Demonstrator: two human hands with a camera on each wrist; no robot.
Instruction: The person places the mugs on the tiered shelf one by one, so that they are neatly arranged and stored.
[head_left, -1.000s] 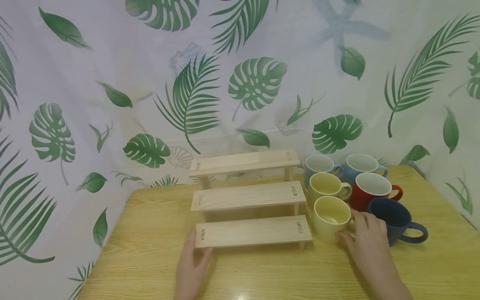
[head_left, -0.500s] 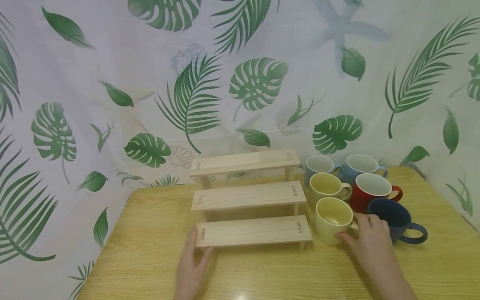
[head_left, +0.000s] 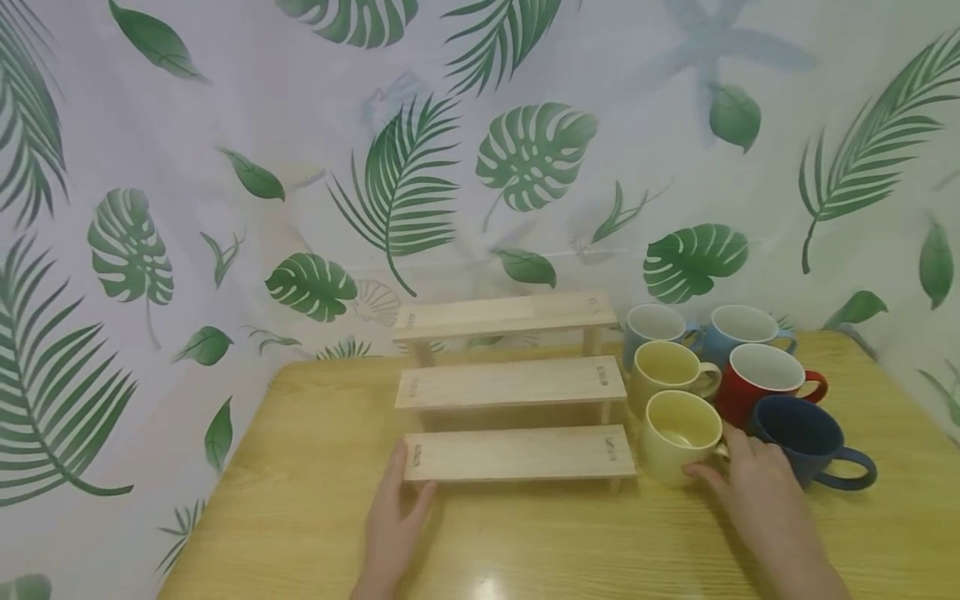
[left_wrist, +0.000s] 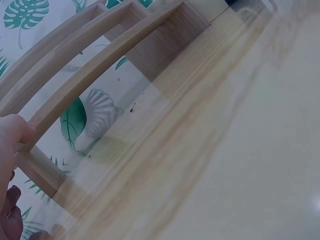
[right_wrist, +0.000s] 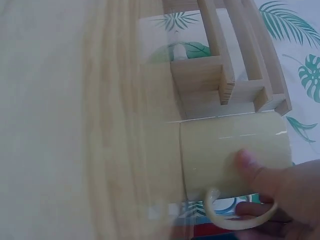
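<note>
Near the front of the table, my right hand (head_left: 761, 500) holds a pale yellow mug (head_left: 678, 450) by its handle. In the right wrist view the thumb presses the mug's side and the fingers lie around the handle (right_wrist: 240, 223). The mug stands upright, just right of the lowest tier of a three-tier wooden display stand (head_left: 517, 454). At that tier's left end, my left hand (head_left: 393, 521) holds the corner. Its thumb (left_wrist: 22, 129) touches the front edge in the left wrist view, with the other fingers partly hidden around the side.
Behind the held mug stands another yellow mug (head_left: 667, 367), with a light blue mug (head_left: 656, 325) farther back. Beside them are a second light blue mug (head_left: 742, 325), a red mug (head_left: 765, 375) and a dark blue mug (head_left: 802, 429). A leaf-patterned cloth (head_left: 450, 250) hangs behind the table.
The pale yellow mug has shifted very slightly to the right in my right hand. The head view has turned a little left. My left hand stays at the stand's corner.
</note>
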